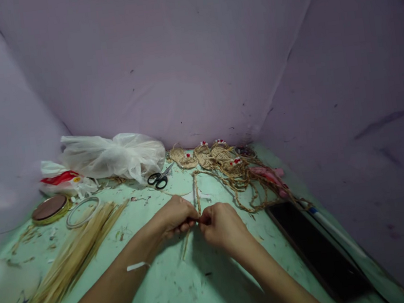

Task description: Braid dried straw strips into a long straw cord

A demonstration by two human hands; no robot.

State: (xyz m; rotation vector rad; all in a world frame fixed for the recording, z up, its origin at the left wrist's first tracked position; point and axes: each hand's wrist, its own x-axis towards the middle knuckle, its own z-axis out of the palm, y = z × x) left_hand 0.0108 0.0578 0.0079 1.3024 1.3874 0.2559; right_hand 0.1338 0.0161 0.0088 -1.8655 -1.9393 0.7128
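Observation:
Near the middle of the green surface, my left hand [177, 214] and my right hand [221, 224] meet fingertip to fingertip. Both are closed in a pinch on the near end of a twisted straw-coloured fibre cord [196, 191]. From my fingers the cord runs away from me, then bends right toward a looped heap of the same cord [241, 186]. A loose strand end [186, 246] hangs below my left hand. The exact spot where the fingers grip is partly hidden by the fingers themselves.
Left of my arms lie a bundle of dry fibres [73, 258], a tape ring [69, 222] and a round tin [50, 209]. Scissors [158, 179], a plastic bag [114, 157] and coiled pieces with red beads [204, 157] are at the back. A dark flat slab [315, 250] lies right.

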